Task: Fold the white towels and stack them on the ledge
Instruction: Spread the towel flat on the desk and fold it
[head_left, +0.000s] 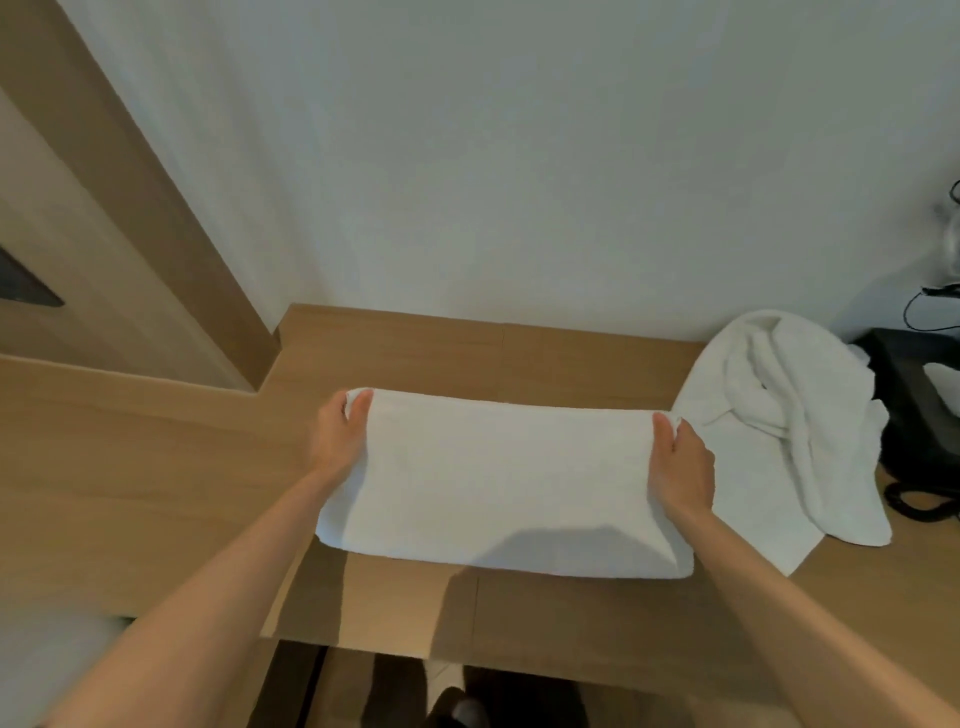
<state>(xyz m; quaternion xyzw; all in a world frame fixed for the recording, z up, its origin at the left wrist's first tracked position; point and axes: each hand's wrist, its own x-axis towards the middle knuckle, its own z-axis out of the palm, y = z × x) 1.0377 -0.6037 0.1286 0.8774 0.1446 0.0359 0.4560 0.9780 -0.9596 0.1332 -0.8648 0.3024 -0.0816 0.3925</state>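
Pinching the far corners of the folded white towel (498, 483) on the wooden ledge (156, 467), left hand (340, 434) and right hand (683, 462) curl thumb and fingers around soft, limp, light cloth; corners give control. An unfolded towel (789, 415) lies heaped just right.

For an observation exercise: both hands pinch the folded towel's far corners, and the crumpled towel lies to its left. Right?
No. The head view shows the crumpled towel right of the folded towel, not left. Left hand and right hand do pinch its far corners.
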